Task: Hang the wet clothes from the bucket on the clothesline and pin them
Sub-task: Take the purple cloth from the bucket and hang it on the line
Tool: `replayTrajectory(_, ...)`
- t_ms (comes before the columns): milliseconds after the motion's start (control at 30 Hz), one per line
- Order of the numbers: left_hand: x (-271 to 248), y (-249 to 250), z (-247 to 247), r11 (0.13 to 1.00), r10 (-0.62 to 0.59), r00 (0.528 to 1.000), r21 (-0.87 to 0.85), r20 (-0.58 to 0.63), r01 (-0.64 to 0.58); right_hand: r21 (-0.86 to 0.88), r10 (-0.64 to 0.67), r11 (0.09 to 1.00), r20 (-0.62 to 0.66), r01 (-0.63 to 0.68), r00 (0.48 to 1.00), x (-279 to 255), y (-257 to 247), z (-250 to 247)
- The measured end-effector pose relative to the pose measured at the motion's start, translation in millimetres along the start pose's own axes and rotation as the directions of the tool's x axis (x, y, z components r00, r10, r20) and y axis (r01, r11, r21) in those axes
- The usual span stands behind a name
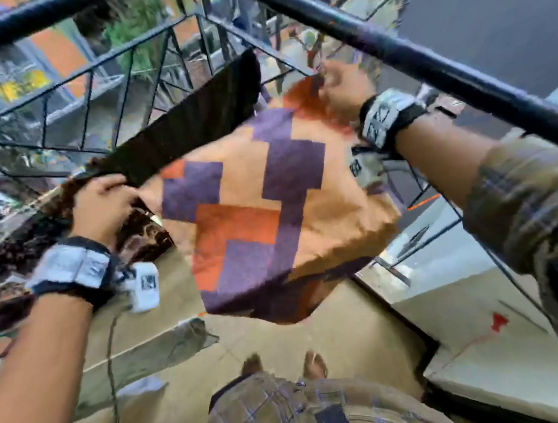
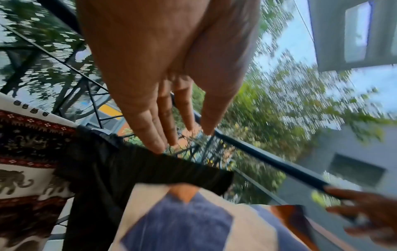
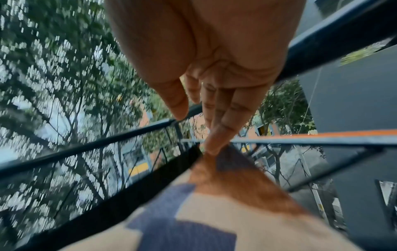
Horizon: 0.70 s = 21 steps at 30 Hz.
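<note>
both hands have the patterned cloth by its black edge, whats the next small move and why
Probably lift the patterned cloth and drape its black edge over the black bar. The left hand and right hand hold that edge stretched just below the bar, with the rest hanging free and no pin visible.

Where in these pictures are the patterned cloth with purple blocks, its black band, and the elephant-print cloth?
patterned cloth (image 1: 268, 191): head view, on a purple block near its middle.
black band (image 1: 192, 124): head view, midway along the dark strip at the top edge.
elephant-print cloth (image 2: 19, 180): left wrist view, on an elephant figure.
</note>
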<state>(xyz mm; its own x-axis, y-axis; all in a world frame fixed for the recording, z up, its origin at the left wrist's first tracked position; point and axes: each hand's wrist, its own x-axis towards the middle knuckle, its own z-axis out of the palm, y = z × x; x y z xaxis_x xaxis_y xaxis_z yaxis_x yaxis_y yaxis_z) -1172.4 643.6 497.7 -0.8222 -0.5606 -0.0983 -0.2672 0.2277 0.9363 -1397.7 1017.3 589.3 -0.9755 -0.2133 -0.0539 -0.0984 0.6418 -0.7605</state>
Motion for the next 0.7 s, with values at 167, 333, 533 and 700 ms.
replayTrajectory(167, -90.8, -51.0, 56.2, 0.922, -0.144, 0.912, 0.386, 0.383, -0.016, -0.368, 0.115, 0.930, 0.256, -0.014, 0.960, -39.7, 85.2, 33.8)
replayTrajectory(333, -159.9, -95.8, 57.2, 0.904, -0.229, 0.881, 0.425, 0.414, 0.035, -0.287, 0.020, 0.958, 0.122, 0.016, 0.992, -109.3, 150.4, 9.5)
replayTrajectory(533, -214.3, -119.6, 54.0, 0.899, -0.294, 0.864, 0.426, 0.408, 0.104, -0.193, 0.051, 0.978, -0.119, -0.074, 0.992, -179.9, 203.6, -20.7)
replayTrajectory(700, -225.5, -141.9, 67.9, 0.865, -0.473, 0.816, 0.351, 0.332, 0.358, -0.070, 0.220, 0.971, -0.115, -0.229, 0.969, -192.1, 243.5, -12.3)
